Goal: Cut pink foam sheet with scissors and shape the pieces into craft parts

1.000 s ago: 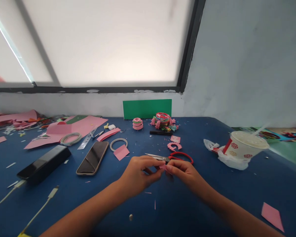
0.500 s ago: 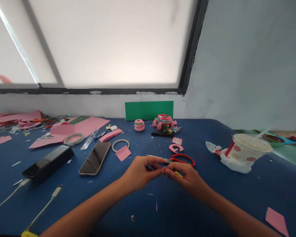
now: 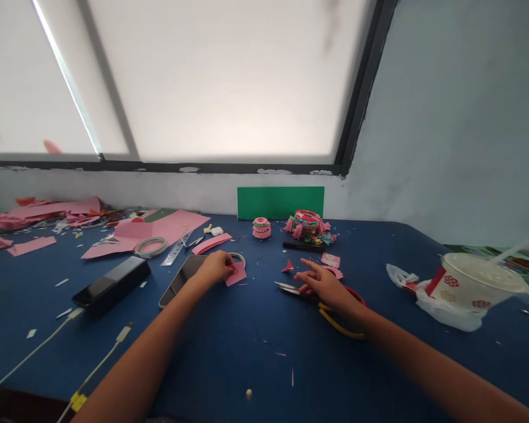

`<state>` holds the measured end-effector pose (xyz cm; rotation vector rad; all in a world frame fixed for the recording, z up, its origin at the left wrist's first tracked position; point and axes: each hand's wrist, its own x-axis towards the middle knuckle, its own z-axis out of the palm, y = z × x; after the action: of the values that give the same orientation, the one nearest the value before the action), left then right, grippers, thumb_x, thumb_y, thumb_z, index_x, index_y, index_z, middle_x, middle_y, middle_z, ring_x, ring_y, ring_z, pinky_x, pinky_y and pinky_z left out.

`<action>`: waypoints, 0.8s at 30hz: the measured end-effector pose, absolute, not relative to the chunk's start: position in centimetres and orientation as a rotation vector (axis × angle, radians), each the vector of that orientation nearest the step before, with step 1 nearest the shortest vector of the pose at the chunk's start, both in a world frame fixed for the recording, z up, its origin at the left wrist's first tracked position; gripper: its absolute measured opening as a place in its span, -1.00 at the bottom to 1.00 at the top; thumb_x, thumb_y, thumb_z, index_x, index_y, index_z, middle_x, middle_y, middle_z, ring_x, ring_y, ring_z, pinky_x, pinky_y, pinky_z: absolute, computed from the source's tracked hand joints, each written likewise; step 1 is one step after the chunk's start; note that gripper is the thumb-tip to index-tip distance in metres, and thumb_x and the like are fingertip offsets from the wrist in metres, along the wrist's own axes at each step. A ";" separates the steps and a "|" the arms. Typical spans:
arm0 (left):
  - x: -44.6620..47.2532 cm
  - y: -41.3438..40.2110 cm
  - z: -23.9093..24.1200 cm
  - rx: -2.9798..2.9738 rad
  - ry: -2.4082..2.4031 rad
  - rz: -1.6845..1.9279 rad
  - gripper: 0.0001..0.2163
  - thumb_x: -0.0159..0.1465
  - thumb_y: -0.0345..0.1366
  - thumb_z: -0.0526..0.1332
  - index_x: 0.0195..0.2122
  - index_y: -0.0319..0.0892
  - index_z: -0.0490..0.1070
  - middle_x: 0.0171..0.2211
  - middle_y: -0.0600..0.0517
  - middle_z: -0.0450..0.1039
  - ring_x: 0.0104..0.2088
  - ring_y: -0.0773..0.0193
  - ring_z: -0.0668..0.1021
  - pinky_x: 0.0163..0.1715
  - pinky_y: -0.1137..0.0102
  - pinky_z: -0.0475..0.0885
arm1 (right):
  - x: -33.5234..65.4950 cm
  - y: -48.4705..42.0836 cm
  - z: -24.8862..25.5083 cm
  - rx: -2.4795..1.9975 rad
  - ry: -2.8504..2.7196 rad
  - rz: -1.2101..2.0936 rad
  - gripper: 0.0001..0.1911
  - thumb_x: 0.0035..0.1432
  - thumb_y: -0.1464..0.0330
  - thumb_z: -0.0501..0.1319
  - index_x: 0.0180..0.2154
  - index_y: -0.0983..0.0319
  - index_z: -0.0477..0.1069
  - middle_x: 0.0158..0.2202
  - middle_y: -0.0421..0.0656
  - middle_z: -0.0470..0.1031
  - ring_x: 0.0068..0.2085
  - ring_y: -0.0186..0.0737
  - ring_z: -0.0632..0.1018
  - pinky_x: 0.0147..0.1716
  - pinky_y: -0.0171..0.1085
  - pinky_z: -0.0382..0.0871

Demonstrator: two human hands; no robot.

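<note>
My left hand (image 3: 216, 267) reaches forward and left with its fingers curled onto a small pink paper square (image 3: 238, 274), which lies beside a tape ring and a phone (image 3: 178, 283). My right hand (image 3: 325, 285) lies over the red-handled scissors (image 3: 287, 288), fingers apart and index finger stretched out; only the blades and a bit of red handle show. A thin yellow curved thing (image 3: 337, 325) lies under my right wrist. A small folded pink piece (image 3: 287, 267) sits on the blue table (image 3: 255, 352) just beyond the scissors.
A black power bank (image 3: 112, 282) with cables sits at left. Pink sheets (image 3: 158, 226), a tape roll (image 3: 151, 247) and a ruler lie behind. A green card (image 3: 281, 202), paper flower stacks (image 3: 308, 226) and a black marker (image 3: 300, 247) stand at the back. A lidded cup (image 3: 478, 282) is right.
My hands, joined on a small pink piece before, have parted. The left moved forward-left to the pink square; the right opened over the scissors. The view shifted right.
</note>
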<state>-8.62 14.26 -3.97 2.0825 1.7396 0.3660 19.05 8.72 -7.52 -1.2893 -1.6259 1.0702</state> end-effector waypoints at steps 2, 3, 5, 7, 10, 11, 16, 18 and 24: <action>-8.2 13.9 -3.6 2.072 1.669 0.424 -0.84 0.19 -0.26 0.19 -0.37 -0.29 0.42 -0.40 -0.01 0.46 -0.38 0.28 0.49 -0.35 0.37 0.36 | 19.0 8.0 -7.5 -1.273 -1.627 1.050 -0.43 0.10 0.13 0.13 0.08 0.28 0.15 -0.22 -0.07 0.41 -0.40 -0.27 0.50 -0.45 -0.29 0.35; -7.8 13.6 -3.3 2.066 1.611 0.443 -0.84 0.17 -0.27 0.19 -0.36 -0.29 0.44 -0.41 -0.03 0.47 -0.38 0.27 0.50 -0.38 0.40 0.35 | 19.0 7.5 -7.4 -1.262 -1.639 1.038 -0.44 0.10 0.13 0.14 0.06 0.28 0.17 -0.21 -0.07 0.40 -0.36 -0.25 0.49 -0.41 -0.28 0.35; -7.0 12.7 -2.7 2.055 1.457 0.444 -0.80 0.14 -0.27 0.21 -0.27 -0.28 0.46 -0.41 -0.03 0.49 -0.39 0.26 0.50 -0.44 0.45 0.32 | 18.8 6.4 -7.1 -1.234 -1.671 1.030 -0.51 0.08 0.14 0.17 -0.02 0.27 0.26 -0.22 -0.08 0.41 -0.29 -0.21 0.48 -0.32 -0.24 0.36; -5.9 11.4 -2.3 2.040 1.276 0.395 -0.69 0.07 -0.26 0.26 -0.15 -0.24 0.44 -0.40 0.00 0.51 -0.41 0.28 0.51 -0.48 0.48 0.30 | 18.4 5.4 -6.9 -1.196 -1.698 1.066 -0.55 0.05 0.15 0.20 -0.07 0.26 0.30 -0.24 -0.09 0.43 -0.24 -0.19 0.48 -0.26 -0.23 0.36; -4.0 9.5 -2.6 2.005 1.062 0.273 -0.65 0.04 -0.22 0.28 -0.13 -0.17 0.45 -0.45 0.05 0.52 -0.49 0.32 0.48 -0.56 0.52 0.25 | 17.6 4.6 -7.2 -1.104 -1.707 1.217 -0.55 0.03 0.18 0.23 -0.07 0.26 0.29 -0.21 -0.09 0.47 -0.21 -0.18 0.51 -0.24 -0.22 0.38; -3.5 9.1 -2.9 1.996 1.027 0.251 -0.65 0.03 -0.21 0.28 -0.14 -0.16 0.45 -0.48 0.07 0.52 -0.52 0.34 0.47 -0.58 0.52 0.23 | 17.4 4.5 -7.4 -1.073 -1.700 1.285 -0.55 0.02 0.21 0.23 -0.07 0.26 0.29 -0.20 -0.08 0.47 -0.20 -0.17 0.51 -0.24 -0.22 0.39; -2.4 8.8 -4.2 2.019 1.091 0.315 -0.73 0.04 -0.22 0.26 -0.25 -0.23 0.45 -0.51 0.08 0.47 -0.53 0.34 0.43 -0.58 0.51 0.19 | 17.4 4.7 -8.1 -1.103 -1.681 1.346 -0.63 -0.03 0.32 0.25 -0.14 0.28 0.33 -0.31 -0.14 0.49 -0.27 -0.19 0.52 -0.29 -0.22 0.37; -2.8 9.3 -4.1 2.053 1.145 0.366 -0.80 0.06 -0.21 0.24 -0.38 -0.24 0.46 -0.53 0.08 0.44 -0.51 0.33 0.42 -0.55 0.50 0.19 | 17.8 4.8 -8.0 -1.130 -1.697 1.284 -0.69 -0.01 0.33 0.24 -0.18 0.28 0.35 -0.33 -0.16 0.48 -0.29 -0.20 0.50 -0.29 -0.24 0.35; -3.4 9.4 -3.5 2.116 1.201 0.415 -0.72 -0.02 -0.14 0.30 -0.37 -0.24 0.49 -0.41 0.00 0.48 -0.35 0.19 0.48 -0.40 0.42 0.29 | 18.3 4.6 -7.3 -1.150 -1.801 1.157 -0.76 0.13 0.24 0.13 -0.28 0.28 0.42 -0.35 -0.16 0.47 -0.31 -0.23 0.46 -0.33 -0.28 0.30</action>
<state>-3.43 9.42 -3.50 2.1155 1.2010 0.4151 18.26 4.64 -7.34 -1.1498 -1.8015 1.1569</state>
